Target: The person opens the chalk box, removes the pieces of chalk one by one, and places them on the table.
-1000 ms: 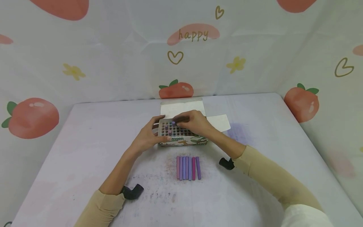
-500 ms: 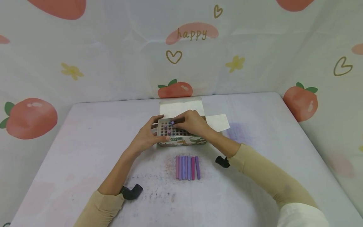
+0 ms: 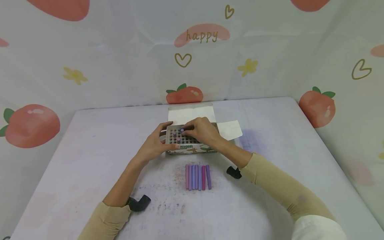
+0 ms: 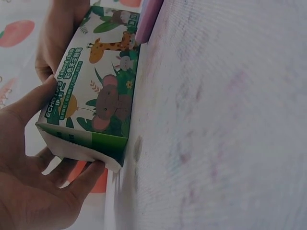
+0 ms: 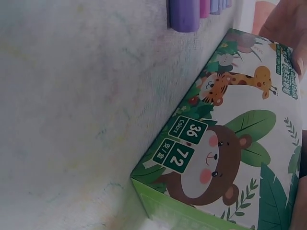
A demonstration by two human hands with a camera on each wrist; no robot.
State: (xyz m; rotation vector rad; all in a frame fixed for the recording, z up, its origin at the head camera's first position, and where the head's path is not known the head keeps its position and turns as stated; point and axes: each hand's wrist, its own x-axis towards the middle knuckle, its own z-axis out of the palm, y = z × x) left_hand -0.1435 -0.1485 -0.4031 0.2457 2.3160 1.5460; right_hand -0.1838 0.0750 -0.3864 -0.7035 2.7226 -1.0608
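Observation:
A printed cardboard box of coloured chalk point(image 3: 195, 149) lies with its holed side up. My left hand point(image 3: 154, 143) holds its left end, thumb on the front face and fingers round the end and back; the left wrist view shows fingertips at the end flap point(image 4: 86, 151). Over the box, my right hand point(image 3: 201, 130) pinches a purple chalk stick point(image 3: 182, 130) that stands in the holes near the back left. A purple chalk point(image 3: 175, 134) and a pinkish chalk point(image 3: 178, 140) poke up beside it. In the right wrist view the box front point(image 5: 216, 158) hides most of that hand.
Several pink and purple chalk sticks point(image 3: 200, 177) lie in a row in front of the box. The white lid point(image 3: 192, 114) is folded back, and a side flap point(image 3: 230, 130) sticks out right. Chalk smudges mark the cloth point(image 3: 252, 140). A printed cloth wall stands behind.
My right forearm has shifted slightly left, while the right hand keeps its pinch on the purple chalk. The left hand and the box stay in place; the head view has drifted a little.

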